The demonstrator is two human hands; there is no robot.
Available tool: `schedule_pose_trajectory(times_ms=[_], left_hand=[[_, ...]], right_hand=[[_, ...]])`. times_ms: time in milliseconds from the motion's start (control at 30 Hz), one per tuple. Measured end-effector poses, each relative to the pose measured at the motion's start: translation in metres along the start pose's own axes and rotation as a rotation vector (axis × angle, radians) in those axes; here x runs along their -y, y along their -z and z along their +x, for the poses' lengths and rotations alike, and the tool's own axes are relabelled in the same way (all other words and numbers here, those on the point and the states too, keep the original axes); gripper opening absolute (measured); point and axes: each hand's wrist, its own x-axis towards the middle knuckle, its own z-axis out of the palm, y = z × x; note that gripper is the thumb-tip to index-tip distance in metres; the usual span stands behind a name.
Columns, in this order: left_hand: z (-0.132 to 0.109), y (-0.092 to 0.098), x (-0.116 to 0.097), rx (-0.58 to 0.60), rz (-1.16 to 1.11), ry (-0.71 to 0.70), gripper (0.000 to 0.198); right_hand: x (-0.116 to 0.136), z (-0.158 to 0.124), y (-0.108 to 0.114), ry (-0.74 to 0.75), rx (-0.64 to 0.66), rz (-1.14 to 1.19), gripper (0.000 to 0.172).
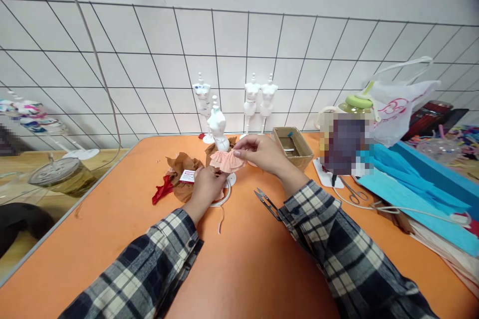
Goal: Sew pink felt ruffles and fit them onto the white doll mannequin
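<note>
Two hands (207,184) (264,152) pinch ruffled peach fabric (225,161) near a cardboard box (299,162) holding a small blue piece (290,134).

Orange tbl (232,271) is carrying the lot. Front white dress form (216,122) is standing nr the middle; three rear forms (268,95) are standing along the back edge, w/ a cardboard box (302,161) sitting to their R. Crumpled brown cloth (183,191) is lying L of ctr, red scrap (162,191) touching it. Thread snips (268,204) are lying R of ctr; scissors (349,189) are resting farther R.
</note>
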Motion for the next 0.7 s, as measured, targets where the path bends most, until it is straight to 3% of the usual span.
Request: schedule_pose_trajectory(times_ms=[167,433,600,700], left_hand=[[0.000,-0.001,0.000,0.000,-0.001,0.001,0.030],[0.000,0.002,0.000,0.003,-0.007,-0.003,0.027],[-0.002,0.002,0.001,0.045,-0.085,0.020,0.021],[-0.004,0.003,0.001,0.081,-0.152,0.050,0.020]], right_hand=[[0.001,-0.002,-0.004,-0.003,-0.062,-0.083,0.012],[0.015,-0.010,-0.007,-0.158,-0.025,0.034,0.013],[0.025,-0.013,-0.008,-0.156,-0.086,0.055,0.009],[0.026,-0.015,-0.008,-0.183,-0.022,0.051,0.008]])
